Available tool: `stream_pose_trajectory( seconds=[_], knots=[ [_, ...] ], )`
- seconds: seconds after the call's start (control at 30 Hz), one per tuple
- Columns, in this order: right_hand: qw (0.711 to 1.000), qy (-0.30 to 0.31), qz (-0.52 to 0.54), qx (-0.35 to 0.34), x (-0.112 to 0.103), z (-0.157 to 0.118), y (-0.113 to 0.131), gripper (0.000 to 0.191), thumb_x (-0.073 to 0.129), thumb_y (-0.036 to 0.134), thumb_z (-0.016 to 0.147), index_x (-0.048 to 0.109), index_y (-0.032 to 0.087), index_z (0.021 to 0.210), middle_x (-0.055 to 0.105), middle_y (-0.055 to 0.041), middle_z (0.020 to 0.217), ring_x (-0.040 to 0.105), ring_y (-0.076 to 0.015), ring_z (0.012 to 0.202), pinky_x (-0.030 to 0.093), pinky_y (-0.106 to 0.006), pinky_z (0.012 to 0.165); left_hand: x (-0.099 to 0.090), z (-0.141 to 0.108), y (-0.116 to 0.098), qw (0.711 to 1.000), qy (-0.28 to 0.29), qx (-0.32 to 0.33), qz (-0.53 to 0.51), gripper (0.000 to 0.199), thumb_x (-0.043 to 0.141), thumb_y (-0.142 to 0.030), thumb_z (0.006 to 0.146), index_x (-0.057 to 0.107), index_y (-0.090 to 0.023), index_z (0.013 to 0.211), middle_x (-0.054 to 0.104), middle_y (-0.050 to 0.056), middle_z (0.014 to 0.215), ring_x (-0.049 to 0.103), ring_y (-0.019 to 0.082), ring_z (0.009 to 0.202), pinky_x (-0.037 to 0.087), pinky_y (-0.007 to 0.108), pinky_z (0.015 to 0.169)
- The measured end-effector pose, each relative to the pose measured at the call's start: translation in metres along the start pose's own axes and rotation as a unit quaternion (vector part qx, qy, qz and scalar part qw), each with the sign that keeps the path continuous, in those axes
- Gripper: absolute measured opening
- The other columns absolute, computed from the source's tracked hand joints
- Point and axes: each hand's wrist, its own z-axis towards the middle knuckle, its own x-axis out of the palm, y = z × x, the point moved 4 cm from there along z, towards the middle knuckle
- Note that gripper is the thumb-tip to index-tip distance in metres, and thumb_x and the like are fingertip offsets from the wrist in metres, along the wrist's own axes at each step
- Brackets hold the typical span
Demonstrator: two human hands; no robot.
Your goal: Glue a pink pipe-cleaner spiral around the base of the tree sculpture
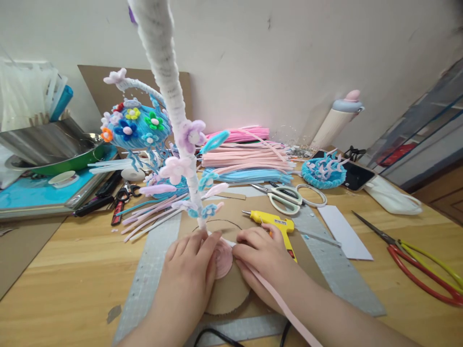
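A flat pink coil (223, 260) of fuzzy pipe cleaner lies on a round cardboard piece (226, 296) at the foot of a tall white wrapped stem (177, 106). My left hand (191, 265) is closed over the coil's left edge, close to the stem's base. At the coil's right side, my right hand (262, 260) pinches a pink pipe cleaner (278, 299), whose long tail runs down toward the bottom edge. Purple, pink and blue fuzzy flowers, such as a purple flower (193, 136), sit along the stem. Both sets of fingertips are partly hidden.
Beyond my right hand lies a yellow glue gun (273, 221), with green-handled scissors (282, 197) behind it. Red-and-yellow scissors (415, 260) are at right. Bundled pink pipe cleaners (242, 156) line the back. A metal pot (43, 140) stands at left; a black cable (217, 332) crosses the front.
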Motion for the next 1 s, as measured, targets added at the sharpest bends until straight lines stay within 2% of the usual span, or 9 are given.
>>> stream_pose_trajectory(
  seconds=[0.1, 0.2, 0.33, 0.53, 0.73, 0.87, 1.0],
  knots=[
    [1.0, 0.004, 0.021, 0.004, -0.004, 0.0, 0.003, 0.013, 0.062, 0.014, 0.082, 0.063, 0.027, 0.086, 0.063, 0.0013, 0.092, 0.054, -0.019, 0.095, 0.02, -0.045, 0.1, 0.0, 0.001, -0.002, 1.0, 0.006, 0.022, 0.003, 0.037, 0.047, -0.018, 0.09, 0.057, -0.031, 0.124, 0.061, 0.007, 0.122, 0.056, 0.028, 0.106, 0.045, 0.046, 0.086],
    [0.999, 0.024, 0.031, 0.011, -0.009, -0.001, 0.007, 0.014, 0.065, 0.016, 0.08, 0.063, 0.025, 0.089, 0.064, 0.0003, 0.096, 0.054, -0.02, 0.098, 0.02, -0.045, 0.101, -0.002, 0.003, -0.007, 0.999, 0.011, 0.053, -0.006, 0.032, 0.048, -0.016, 0.09, 0.061, -0.028, 0.117, 0.062, 0.005, 0.122, 0.055, 0.026, 0.11, 0.043, 0.042, 0.086],
    [0.999, 0.042, 0.028, 0.015, -0.013, -0.004, 0.008, 0.02, 0.068, 0.016, 0.077, 0.063, 0.025, 0.094, 0.063, -0.0005, 0.102, 0.053, -0.0215, 0.102, 0.021, -0.045, 0.1, -0.005, 0.005, -0.009, 0.998, 0.003, 0.056, -0.015, 0.031, 0.048, -0.015, 0.089, 0.063, -0.026, 0.114, 0.064, 0.004, 0.119, 0.055, 0.024, 0.11, 0.042, 0.039, 0.088],
    [0.999, -0.016, 0.032, -0.009, -0.015, -0.009, 0.007, 0.02, 0.072, 0.014, 0.075, 0.063, 0.027, 0.088, 0.065, 0.0019, 0.094, 0.056, -0.0201, 0.096, 0.022, -0.043, 0.098, -0.002, 0.004, -0.009, 0.998, 0.008, 0.056, -0.023, 0.034, 0.048, -0.01, 0.087, 0.061, -0.025, 0.116, 0.064, 0.003, 0.121, 0.056, 0.024, 0.11, 0.039, 0.04, 0.089],
    [0.998, -0.007, 0.058, 0.009, -0.009, -0.011, 0.006, 0.021, 0.071, 0.014, 0.074, 0.062, 0.027, 0.087, 0.064, 0.0029, 0.097, 0.055, -0.0204, 0.097, 0.021, -0.043, 0.1, -0.003, 0.003, -0.01, 0.998, 0.032, 0.036, -0.047, 0.034, 0.05, -0.011, 0.086, 0.061, -0.03, 0.112, 0.063, 0.001, 0.122, 0.055, 0.024, 0.11, 0.036, 0.041, 0.09],
    [0.996, -0.002, 0.079, 0.043, -0.008, -0.014, 0.005, 0.025, 0.069, 0.014, 0.072, 0.064, 0.029, 0.09, 0.062, 0.0014, 0.097, 0.052, -0.0223, 0.095, 0.027, -0.043, 0.093, -0.004, 0.005, -0.011, 0.997, 0.037, 0.036, -0.052, 0.035, 0.049, -0.009, 0.085, 0.062, -0.031, 0.109, 0.063, 0.001, 0.12, 0.055, 0.024, 0.109, 0.036, 0.04, 0.089],
    [0.993, 0.018, 0.096, 0.066, -0.011, -0.018, 0.005, 0.03, 0.076, 0.015, 0.068, 0.065, 0.031, 0.091, 0.061, 0.0021, 0.091, 0.052, -0.0211, 0.085, 0.032, -0.038, 0.081, -0.003, 0.005, -0.01, 0.997, 0.03, 0.033, -0.056, 0.035, 0.048, -0.009, 0.085, 0.062, -0.031, 0.108, 0.063, 0.001, 0.118, 0.054, 0.023, 0.109, 0.035, 0.04, 0.09]
  ],
)
